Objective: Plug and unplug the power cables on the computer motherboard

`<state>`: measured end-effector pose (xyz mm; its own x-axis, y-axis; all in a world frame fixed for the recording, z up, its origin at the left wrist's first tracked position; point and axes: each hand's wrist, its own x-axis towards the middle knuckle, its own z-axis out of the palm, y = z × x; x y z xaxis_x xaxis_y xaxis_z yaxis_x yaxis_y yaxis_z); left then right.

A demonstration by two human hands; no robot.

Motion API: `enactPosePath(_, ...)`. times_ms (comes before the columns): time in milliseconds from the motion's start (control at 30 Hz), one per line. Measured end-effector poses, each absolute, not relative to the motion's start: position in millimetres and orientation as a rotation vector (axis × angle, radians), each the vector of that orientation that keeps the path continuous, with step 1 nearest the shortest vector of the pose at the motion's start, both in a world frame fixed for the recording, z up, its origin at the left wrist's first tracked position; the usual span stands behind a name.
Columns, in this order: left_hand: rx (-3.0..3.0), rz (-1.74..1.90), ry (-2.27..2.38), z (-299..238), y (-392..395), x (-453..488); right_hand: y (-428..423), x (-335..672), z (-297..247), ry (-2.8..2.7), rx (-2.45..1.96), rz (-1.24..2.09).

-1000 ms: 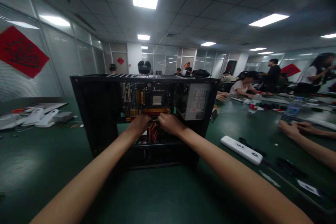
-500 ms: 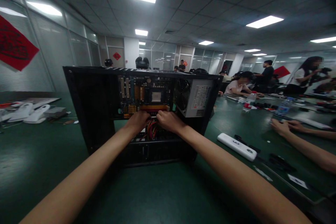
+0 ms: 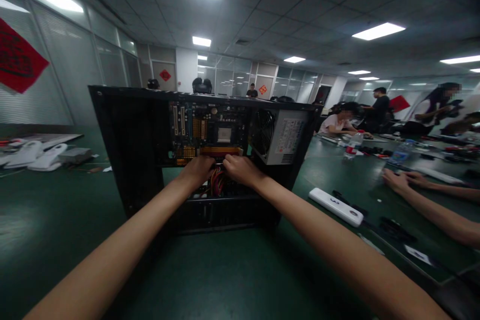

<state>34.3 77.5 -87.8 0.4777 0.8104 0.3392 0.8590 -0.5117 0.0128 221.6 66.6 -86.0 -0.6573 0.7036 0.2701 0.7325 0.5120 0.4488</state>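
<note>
A black computer case (image 3: 117,150) stands open-sided on the table in front of me. Inside it are a motherboard (image 3: 234,121), a power supply (image 3: 287,135) with a fan at the upper right, and a bundle of coloured cables (image 3: 217,184) low in the middle. My left hand (image 3: 198,167) and my right hand (image 3: 242,167) are side by side at the motherboard's lower edge, just under the orange memory slots (image 3: 221,151). Both sets of fingers are curled closed above the cables. Whatever lies between the fingertips is hidden.
On the green table (image 3: 210,275), a white power bank (image 3: 335,206) and dark cables lie at right, near another person's hands (image 3: 403,180). Two bottles stand farther back, one a red-labelled bottle (image 3: 353,145). White objects (image 3: 41,155) and a grey box (image 3: 75,155) lie at left.
The view has shifted slightly, and the case appears a little higher. Both hands stay at the same spot on the motherboard's lower edge, fingers still closed.
</note>
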Motion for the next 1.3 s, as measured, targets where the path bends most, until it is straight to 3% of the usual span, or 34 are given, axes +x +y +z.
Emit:
enactPosePath(433, -2.623, -0.634, -1.439, -90.9, 79.2, 34.1, 67.5, 219.8, -83.4, -2.61, -1.387, -0.723)
enactPosePath(1300, -2.607, -0.647, -1.499, -88.1, 82.2, 37.0, 53.7, 227.9, -72.6, -2.541, -1.491, -0.359)
